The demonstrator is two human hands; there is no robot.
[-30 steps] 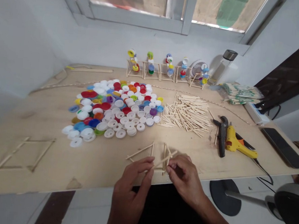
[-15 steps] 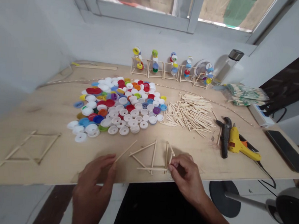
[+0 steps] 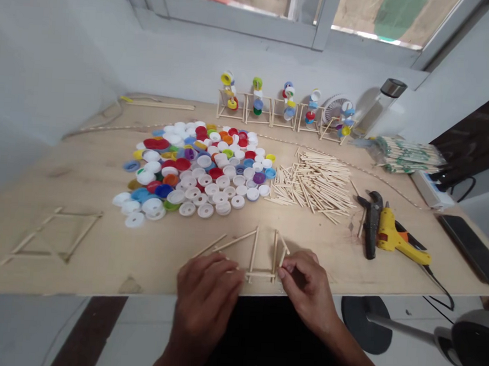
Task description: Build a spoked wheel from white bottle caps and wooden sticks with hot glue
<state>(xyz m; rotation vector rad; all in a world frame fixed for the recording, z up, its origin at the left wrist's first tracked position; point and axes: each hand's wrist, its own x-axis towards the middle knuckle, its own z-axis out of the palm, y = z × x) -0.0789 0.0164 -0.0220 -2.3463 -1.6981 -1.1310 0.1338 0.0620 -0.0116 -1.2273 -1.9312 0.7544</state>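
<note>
My left hand (image 3: 208,291) is curled over the left part of a wooden stick frame (image 3: 253,255) at the table's front edge. Its fingertips are hidden, so what they grip cannot be made out. A loose stick (image 3: 209,246) slants out beyond its knuckles. My right hand (image 3: 307,280) pinches a short wooden stick (image 3: 282,257) between thumb and forefinger, beside the frame's right upright (image 3: 275,254). Further left lies another frame of sticks (image 3: 43,254), flat on the table.
Bottle caps (image 3: 206,194) are heaped mid-table, beside a pile of cut sticks (image 3: 317,182). To the right lie a black tool (image 3: 373,224), a yellow glue gun (image 3: 398,239) with its cord, and a phone (image 3: 472,246). Several cap-and-stick models (image 3: 288,111) stand along the wall.
My left hand has moved right, from holding a loose stick to over the stick frame. That stick now lies behind its knuckles. My right hand keeps its pinch; the view has shifted slightly.
</note>
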